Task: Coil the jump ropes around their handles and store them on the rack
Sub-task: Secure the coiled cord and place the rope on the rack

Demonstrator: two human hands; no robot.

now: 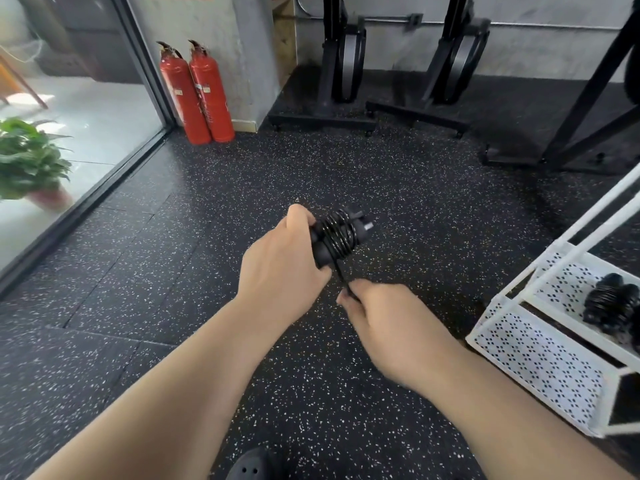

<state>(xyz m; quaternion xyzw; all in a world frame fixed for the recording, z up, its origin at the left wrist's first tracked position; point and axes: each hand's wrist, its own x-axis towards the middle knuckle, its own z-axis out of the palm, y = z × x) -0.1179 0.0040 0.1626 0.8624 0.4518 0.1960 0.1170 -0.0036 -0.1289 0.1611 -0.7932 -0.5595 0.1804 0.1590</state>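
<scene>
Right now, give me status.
Left hand grips handles, rope coiled round them. Right hand pinches the loose tail. White rack right, one stored coil. Nothing between.

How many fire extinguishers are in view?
2. The left extinguisher and the right extinguisher stand side by side on the floor against the grey wall, beside the glass pane. No others show.

Lying open across speckled black rubber floor [398,188] toward white perforated metal rack [540,355]; being narrowed by slanting white metal tubes [602,205] and coiled black rope bundles [611,303].
</scene>
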